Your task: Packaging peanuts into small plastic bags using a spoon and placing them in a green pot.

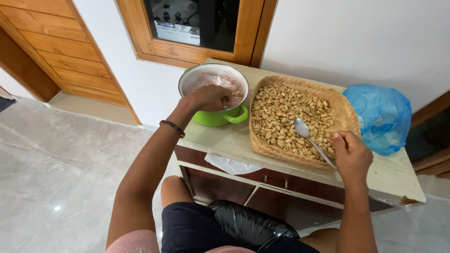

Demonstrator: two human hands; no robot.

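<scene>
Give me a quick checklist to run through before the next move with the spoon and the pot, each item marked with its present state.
1. Right hand has a grip on the spoon: ok.
2. Spoon bowl rests on the peanuts in the woven tray: ok.
3. Left hand is inside the green pot: ok.
4. Left hand holds something: cannot tell.
5. Pot stands fully on the table top: ok.
6. Blue bag clear of the tray: not ok, it touches the tray's edge.

1. Pot: green, white inside, on the tabletop's left, holding a clear plastic bag.
2. Spoon: metal, bowl resting on the peanuts in the woven tray, handle angled down-right.
</scene>
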